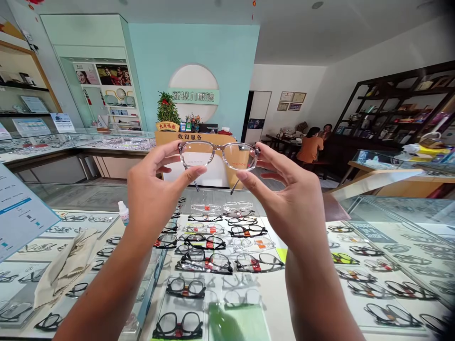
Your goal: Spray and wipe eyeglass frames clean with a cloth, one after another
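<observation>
A pair of glasses (pixel 218 148) with a clear, grey-mottled frame is held up in front of the camera, above the display case. My left hand (pixel 159 182) grips its left rim between thumb and fingers. On the right side, my right hand (pixel 280 187) pinches the other rim near the hinge. The temples point down and away, partly seen below the lenses. Beneath the hands, rows of glasses (pixel 204 241) lie on the white display surface.
A small white bottle (pixel 123 214) and a beige cloth (pixel 67 267) lie at left. A green card (pixel 236 322) is at the front. A blue-and-white sheet (pixel 21 213) juts in at left. Behind stand a wooden counter (pixel 159 140) and two seated people (pixel 310 147).
</observation>
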